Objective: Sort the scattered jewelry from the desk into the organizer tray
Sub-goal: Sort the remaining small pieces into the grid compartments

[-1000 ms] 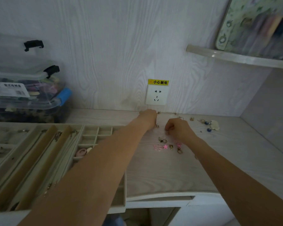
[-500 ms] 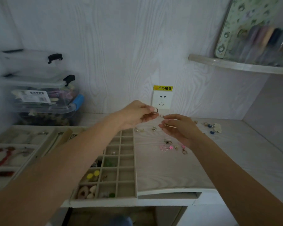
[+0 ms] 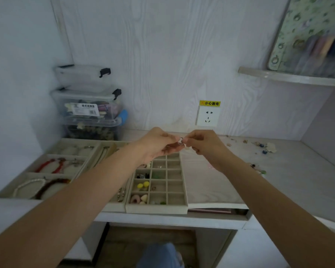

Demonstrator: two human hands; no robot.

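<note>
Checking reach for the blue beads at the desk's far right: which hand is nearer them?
Right. The right hand is just left of the blue beads; the left hand is farther left, above the tray.

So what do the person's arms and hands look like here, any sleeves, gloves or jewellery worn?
Both forearms are bare up to the frame edge: no sleeves show. The left hand and right hand wear no gloves, and no watch or bracelet shows on either wrist. Rings on the fingers cannot be told.
</note>
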